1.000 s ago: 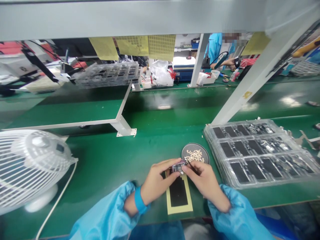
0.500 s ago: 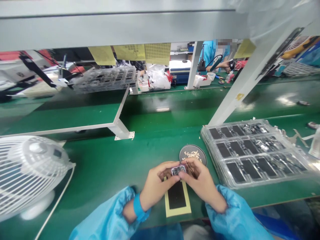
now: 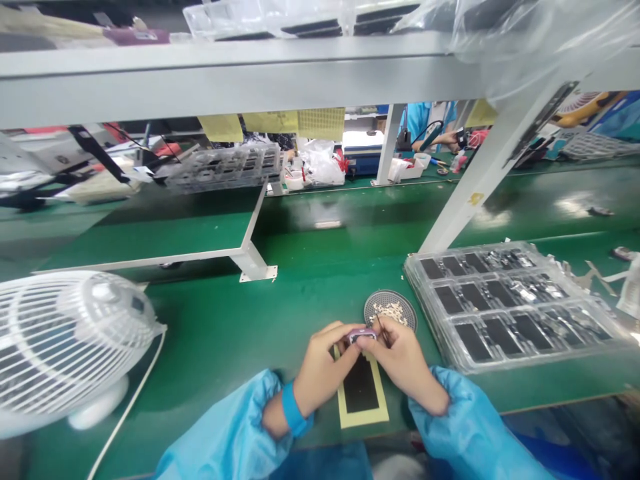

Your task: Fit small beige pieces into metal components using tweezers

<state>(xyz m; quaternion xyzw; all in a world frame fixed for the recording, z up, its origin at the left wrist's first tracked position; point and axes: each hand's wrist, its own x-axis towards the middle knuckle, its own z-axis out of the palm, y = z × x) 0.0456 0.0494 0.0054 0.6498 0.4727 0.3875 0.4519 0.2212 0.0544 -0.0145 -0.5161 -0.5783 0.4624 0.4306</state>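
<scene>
A small purple-edged device (image 3: 362, 333) is held between both hands above the bench. My left hand (image 3: 324, 369) grips its left side, thumb and fingers closed on it. On its right side, my right hand (image 3: 401, 357) pinches it, and a thin dark tool, perhaps tweezers, sticks up between those fingers. Under the hands lies a dark rectangular pad with a yellow border (image 3: 379, 414). Just behind the right hand, a round dark dish (image 3: 373, 309) holds small pale pieces. The device's inner details are too small to tell.
Clear trays of dark panels and small parts (image 3: 480, 333) sit at the right. A white fan (image 3: 60, 347) with a cable stands at the left. Beyond are a low green shelf (image 3: 200, 227), a slanted white post (image 3: 465, 180) and a person in blue (image 3: 420, 120).
The camera view has tilted up and shifted slightly left. In the hands, the device has tipped, so its purple edge shows more and its inner face less.
</scene>
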